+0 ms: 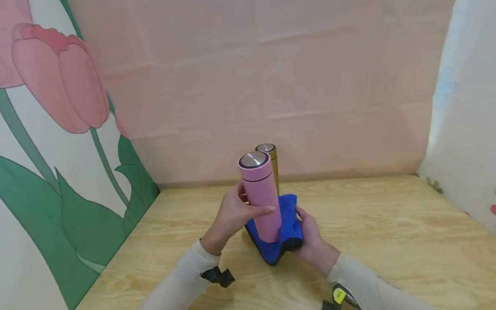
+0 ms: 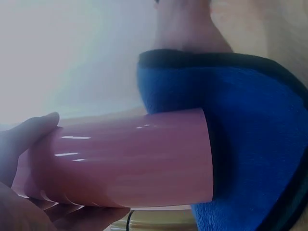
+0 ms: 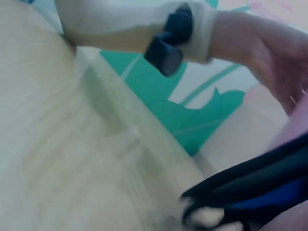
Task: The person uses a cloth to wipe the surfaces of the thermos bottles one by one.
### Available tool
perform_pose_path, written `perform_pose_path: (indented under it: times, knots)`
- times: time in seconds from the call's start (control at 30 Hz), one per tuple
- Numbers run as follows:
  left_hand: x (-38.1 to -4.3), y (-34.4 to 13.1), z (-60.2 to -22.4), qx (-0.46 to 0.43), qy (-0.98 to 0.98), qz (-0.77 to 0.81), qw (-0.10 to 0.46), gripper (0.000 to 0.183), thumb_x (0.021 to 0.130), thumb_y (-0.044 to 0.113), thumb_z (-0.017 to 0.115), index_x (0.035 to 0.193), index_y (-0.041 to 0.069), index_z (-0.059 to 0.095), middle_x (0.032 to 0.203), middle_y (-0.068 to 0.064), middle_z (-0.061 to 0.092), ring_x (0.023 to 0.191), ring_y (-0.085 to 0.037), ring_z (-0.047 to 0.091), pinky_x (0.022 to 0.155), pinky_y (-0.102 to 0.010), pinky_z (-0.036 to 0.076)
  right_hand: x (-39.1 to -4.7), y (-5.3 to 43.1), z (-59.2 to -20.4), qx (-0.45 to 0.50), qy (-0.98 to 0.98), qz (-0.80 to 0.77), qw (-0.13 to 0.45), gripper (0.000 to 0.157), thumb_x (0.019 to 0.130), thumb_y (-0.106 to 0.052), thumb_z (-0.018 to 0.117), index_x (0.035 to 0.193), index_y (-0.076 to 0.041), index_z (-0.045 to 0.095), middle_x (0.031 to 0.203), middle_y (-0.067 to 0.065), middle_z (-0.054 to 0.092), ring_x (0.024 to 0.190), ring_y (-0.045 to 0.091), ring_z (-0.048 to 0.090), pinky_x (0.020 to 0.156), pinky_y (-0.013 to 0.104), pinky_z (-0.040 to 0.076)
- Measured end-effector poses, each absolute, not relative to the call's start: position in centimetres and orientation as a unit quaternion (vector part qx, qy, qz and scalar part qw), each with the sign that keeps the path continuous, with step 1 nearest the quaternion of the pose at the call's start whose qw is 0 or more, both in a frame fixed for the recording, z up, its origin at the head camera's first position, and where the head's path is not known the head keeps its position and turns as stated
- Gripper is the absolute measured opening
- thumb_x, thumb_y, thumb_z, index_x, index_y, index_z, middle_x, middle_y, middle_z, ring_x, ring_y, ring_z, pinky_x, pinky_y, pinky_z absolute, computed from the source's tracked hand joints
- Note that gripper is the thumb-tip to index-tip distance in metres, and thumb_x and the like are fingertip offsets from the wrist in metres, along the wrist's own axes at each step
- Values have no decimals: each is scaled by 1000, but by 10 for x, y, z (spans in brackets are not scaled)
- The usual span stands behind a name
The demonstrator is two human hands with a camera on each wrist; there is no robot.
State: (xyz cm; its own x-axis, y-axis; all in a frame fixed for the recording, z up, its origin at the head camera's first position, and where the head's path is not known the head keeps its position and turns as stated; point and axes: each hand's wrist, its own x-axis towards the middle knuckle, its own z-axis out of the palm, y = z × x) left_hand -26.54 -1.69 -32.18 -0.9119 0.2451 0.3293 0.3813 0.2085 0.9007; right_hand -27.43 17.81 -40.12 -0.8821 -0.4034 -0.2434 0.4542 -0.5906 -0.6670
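A pink thermos bottle (image 1: 260, 193) with a steel-topped lid stands slightly tilted in my left hand (image 1: 234, 211), whose fingers and thumb wrap round its middle. Against its lower end lies a blue cloth (image 1: 288, 215) with black edging; the left wrist view shows the bottle's base close to the blue cloth (image 2: 255, 125). My right hand (image 1: 311, 239) holds the cloth from the right side, its fingers partly hidden behind the fabric. In the right wrist view the black cloth edge (image 3: 260, 173) shows at lower right.
Behind the pink bottle stands a gold thermos bottle (image 1: 274, 165), partly covered from view. The wooden table (image 1: 368, 215) reaches back to a pinkish sheet (image 1: 271, 77). A tulip-printed panel (image 1: 62, 82) borders the left side and a pale panel (image 1: 465, 120) the right.
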Motion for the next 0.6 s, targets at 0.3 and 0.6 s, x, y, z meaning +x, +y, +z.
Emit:
perform_pose_path:
  times: [0.3, 0.6]
  knots:
    - [-265, -22, -318, -191, -797, -565, 97, 65, 69, 28, 92, 126, 22, 60, 120, 1, 68, 103, -20, 68, 86, -37, 58, -246, 151, -408, -22, 322, -894, 311, 48, 106, -50, 24, 113, -20, 61, 113, -5, 67, 112, 14, 57, 104, 32, 39]
    - [-269, -28, -318, -184, -812, -546, 94, 69, 72, 33, 90, 131, 24, 56, 123, 0, 66, 107, -21, 67, 89, -40, 58, -241, 144, -414, -21, 293, -904, 312, 46, 107, -46, 24, 113, -18, 60, 111, -2, 67, 108, 14, 60, 101, 31, 45]
